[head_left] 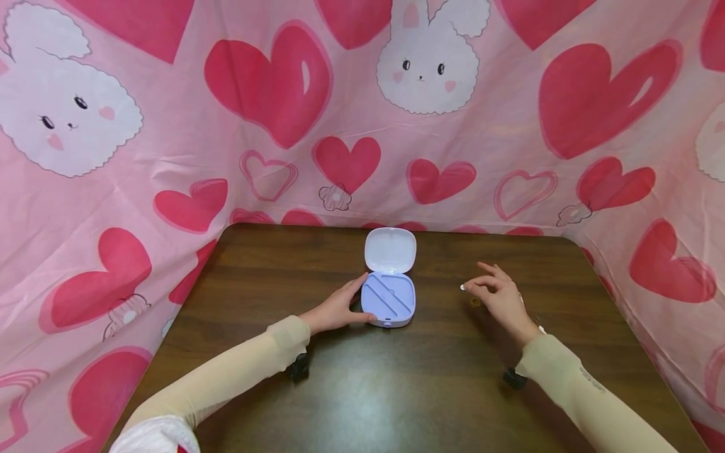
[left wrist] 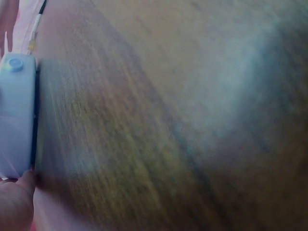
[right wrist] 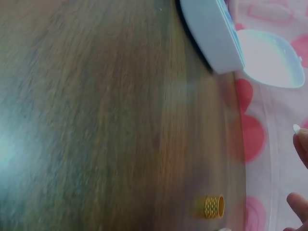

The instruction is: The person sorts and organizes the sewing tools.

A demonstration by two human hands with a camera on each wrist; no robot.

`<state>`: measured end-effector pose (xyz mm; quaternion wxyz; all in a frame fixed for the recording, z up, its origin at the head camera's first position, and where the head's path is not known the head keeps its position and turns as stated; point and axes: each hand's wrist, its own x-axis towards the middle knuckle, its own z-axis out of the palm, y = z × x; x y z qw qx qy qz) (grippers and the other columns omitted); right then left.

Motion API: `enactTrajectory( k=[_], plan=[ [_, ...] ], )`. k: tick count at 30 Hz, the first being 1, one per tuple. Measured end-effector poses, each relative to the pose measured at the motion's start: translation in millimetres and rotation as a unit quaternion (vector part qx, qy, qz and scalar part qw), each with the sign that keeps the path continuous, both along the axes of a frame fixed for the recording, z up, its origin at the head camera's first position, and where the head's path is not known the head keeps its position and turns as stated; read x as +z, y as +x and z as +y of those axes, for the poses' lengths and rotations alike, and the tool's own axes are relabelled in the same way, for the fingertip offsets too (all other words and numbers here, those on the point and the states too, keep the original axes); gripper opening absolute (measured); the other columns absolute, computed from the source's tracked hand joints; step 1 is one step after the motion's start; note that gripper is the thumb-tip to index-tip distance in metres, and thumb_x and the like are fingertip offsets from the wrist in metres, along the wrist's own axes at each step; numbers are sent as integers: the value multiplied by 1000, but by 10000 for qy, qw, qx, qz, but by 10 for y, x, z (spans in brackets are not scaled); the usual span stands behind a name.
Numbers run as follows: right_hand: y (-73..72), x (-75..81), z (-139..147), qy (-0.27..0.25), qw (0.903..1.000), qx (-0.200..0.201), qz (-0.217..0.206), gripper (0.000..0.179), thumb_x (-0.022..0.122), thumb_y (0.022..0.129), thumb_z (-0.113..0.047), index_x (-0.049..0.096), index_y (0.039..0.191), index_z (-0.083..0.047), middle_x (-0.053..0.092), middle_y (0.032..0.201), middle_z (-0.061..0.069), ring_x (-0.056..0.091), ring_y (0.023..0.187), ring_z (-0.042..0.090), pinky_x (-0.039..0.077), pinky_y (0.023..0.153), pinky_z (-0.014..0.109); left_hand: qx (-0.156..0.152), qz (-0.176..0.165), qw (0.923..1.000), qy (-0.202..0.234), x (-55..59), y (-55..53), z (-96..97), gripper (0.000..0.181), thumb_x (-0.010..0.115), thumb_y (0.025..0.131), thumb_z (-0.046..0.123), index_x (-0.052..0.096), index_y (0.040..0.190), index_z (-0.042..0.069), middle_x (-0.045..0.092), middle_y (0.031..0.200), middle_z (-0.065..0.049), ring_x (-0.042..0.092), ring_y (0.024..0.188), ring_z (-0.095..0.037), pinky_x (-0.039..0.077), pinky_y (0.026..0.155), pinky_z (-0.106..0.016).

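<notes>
A small lavender compartment box [head_left: 387,299] stands on the table with its white lid [head_left: 391,250] flipped up at the back. Inside it, diagonal dividers split a shallow tray. My left hand [head_left: 340,306] grips the box by its left side, thumb at the front corner and fingers farther back. To the right of the box, my right hand [head_left: 501,305] pinches a tiny white piece [right wrist: 296,129] between thumb and index finger, the other fingers raised. Its exact kind I cannot tell. Just below that hand, a gold textured ring [right wrist: 213,207] rests on the tabletop.
The dark wooden table [head_left: 351,390] reaches back to a pink cloth [head_left: 351,217] printed with hearts and rabbits, which also hangs at both sides. Black wrist devices [head_left: 514,378] sit under both forearms. Another whitish bit [right wrist: 224,229] shows at the right wrist view's bottom edge.
</notes>
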<state>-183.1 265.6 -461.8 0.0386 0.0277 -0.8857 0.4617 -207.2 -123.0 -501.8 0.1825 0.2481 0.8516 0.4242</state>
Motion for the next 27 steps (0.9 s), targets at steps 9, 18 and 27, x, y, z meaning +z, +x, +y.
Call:
enactTrajectory(
  k=[9, 18, 27],
  plan=[
    [-95, -76, -163, -104, 9999, 116, 46, 21, 76, 96, -16, 78, 103, 4, 47, 156, 25, 15, 155, 50, 21, 120, 71, -2, 68, 10000, -4, -1, -5, 16, 106, 83, 90, 33, 15, 167, 6, 26, 169, -16, 31, 154, -31, 35, 122, -44],
    [-175, -139, -345, -101, 9996, 207, 138, 20, 77, 95, -18, 79, 101, 1, 51, 152, 27, 20, 153, 52, 12, 123, 68, 44, -77, 9999, 49, 11, 15, 18, 106, 83, 91, 33, 15, 167, 8, 26, 169, -16, 32, 153, -31, 37, 120, -43],
    [-233, -200, -523, -70, 9994, 309, 126, 17, 75, 96, -17, 78, 102, -1, 53, 150, 26, 30, 150, 49, 19, 122, 67, 72, -173, 9996, 207, -5, 12, 10, 106, 84, 91, 31, 15, 167, 7, 26, 169, -16, 33, 153, -30, 39, 118, -41]
  ],
)
